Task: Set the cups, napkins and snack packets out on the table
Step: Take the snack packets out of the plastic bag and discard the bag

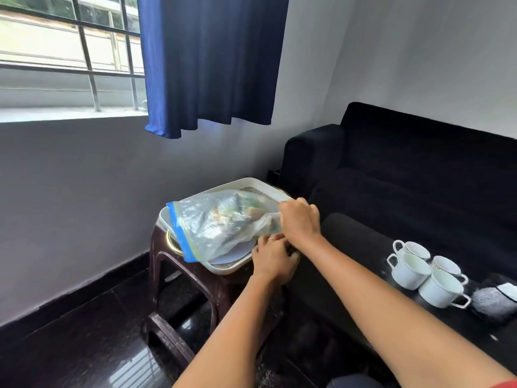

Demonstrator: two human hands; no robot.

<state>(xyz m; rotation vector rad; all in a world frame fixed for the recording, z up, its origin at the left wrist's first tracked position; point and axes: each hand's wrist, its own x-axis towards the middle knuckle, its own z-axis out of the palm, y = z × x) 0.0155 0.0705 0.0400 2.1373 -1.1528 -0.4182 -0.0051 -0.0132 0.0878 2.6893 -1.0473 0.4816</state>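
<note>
A clear zip bag (212,225) with a blue seal strip lies on a white tray (223,268); snack packets show dimly inside it. My right hand (300,219) grips the bag's near-right end with curled fingers. Just below it, my left hand (272,259), wearing a ring, has its fingers curled at the bag's lower edge by the tray rim; what it holds is hidden. Several white cups (428,275) stand clustered on the black table (363,247) at the right. A grey folded cloth or napkin (489,301) lies beside the cups.
The tray sits on a dark brown plastic stool (195,278) against the grey wall. A black sofa (405,169) stands behind the table. A blue curtain (209,63) hangs by a barred window. The floor is glossy black tile.
</note>
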